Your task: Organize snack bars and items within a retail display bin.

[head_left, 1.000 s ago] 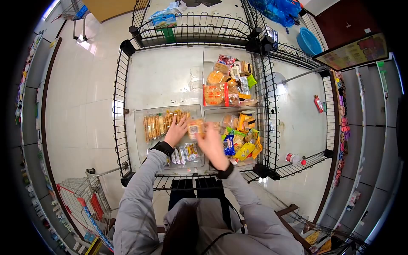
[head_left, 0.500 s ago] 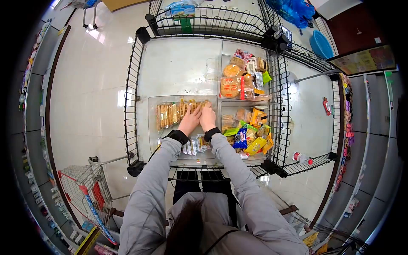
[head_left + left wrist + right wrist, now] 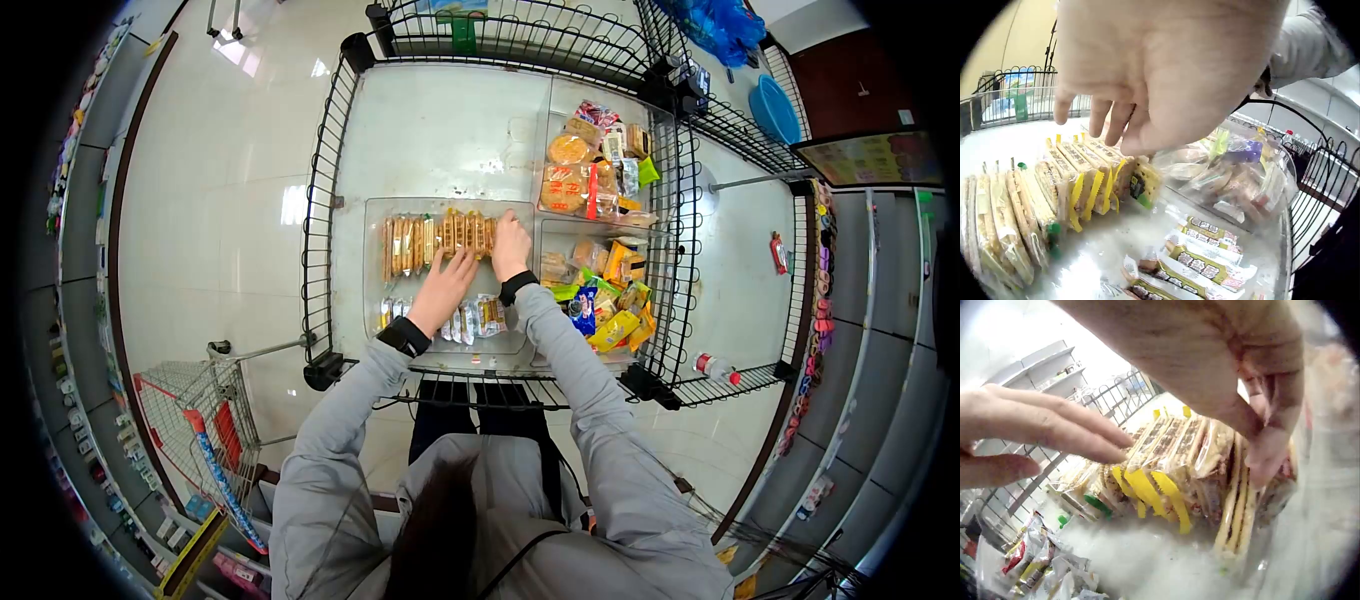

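Observation:
Wrapped layered biscuit packs (image 3: 405, 246) stand on edge in a row in a clear tray (image 3: 375, 335), several with yellow wrapper ends (image 3: 1147, 490). The left hand (image 3: 445, 290) extends relaxed fingers over the row's front side in the head view; the left wrist view shows that hand (image 3: 1166, 69) above the packs (image 3: 1088, 162). At the row's right end, the right hand (image 3: 511, 246) reaches down. The right wrist view shows the right hand (image 3: 1241, 369) pinching an upright pack (image 3: 1238, 512) there, partly covering it. Small silver-wrapped bars (image 3: 1204, 262) lie nearer the body.
To the right are two clear bins with mixed snacks (image 3: 570, 188) and colourful packets (image 3: 615, 328). Black wire fencing (image 3: 325, 190) surrounds the white table surface (image 3: 430, 130). A bottle (image 3: 712, 367) lies on the right, and a shopping cart (image 3: 200, 400) stands lower left.
The pack seen between the hands a second ago was brought to the row's right end. Since then the right hand has shifted slightly right, away from the left hand; the head view has shifted too.

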Motion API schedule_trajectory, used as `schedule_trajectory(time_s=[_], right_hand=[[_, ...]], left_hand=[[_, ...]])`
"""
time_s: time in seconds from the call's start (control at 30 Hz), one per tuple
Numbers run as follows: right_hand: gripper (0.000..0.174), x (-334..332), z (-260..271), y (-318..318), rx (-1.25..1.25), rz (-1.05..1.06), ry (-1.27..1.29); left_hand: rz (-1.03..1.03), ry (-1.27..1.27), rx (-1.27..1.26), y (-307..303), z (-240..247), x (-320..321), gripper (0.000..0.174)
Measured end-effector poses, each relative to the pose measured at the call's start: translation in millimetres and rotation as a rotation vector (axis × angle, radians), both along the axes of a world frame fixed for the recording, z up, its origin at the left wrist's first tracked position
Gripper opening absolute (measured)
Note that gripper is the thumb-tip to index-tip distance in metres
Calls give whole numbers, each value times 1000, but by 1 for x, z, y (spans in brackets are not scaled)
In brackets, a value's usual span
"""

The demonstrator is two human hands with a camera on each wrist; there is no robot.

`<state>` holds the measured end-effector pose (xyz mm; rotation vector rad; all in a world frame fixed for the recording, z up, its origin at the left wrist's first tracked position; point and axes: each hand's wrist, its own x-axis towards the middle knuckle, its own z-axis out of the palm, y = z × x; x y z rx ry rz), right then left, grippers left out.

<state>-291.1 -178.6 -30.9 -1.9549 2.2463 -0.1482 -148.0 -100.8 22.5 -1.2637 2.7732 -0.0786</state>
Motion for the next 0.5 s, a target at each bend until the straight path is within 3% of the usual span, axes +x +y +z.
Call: schedule_trajectory(time_s=[0.13,0.2,0.27,0.33,0.37,0.43,0.5], right_hand=[[15,-7,6,5,0,2,-115],[20,-29,40,10,48,135,-351],[17,-72,97,8,-84,134,-611],[18,-142,116,-8,-149,20,-667],[18,-167,148,-11,-244,-56,-537],[19,-236,143,-31,-269,-139,-328],[18,-291,107,-55,-274,-69,-198]], left_hand=[[11,92,99,21,-3,2,53],[42,138,166,32,-7,9,52],[77,148,282,38,1,12,50],[92,178,285,45,-3,14,50],[120,186,289,45,-4,12,50],[130,187,346,45,-3,2,50],[162,173,472,43,-3,-7,49]])
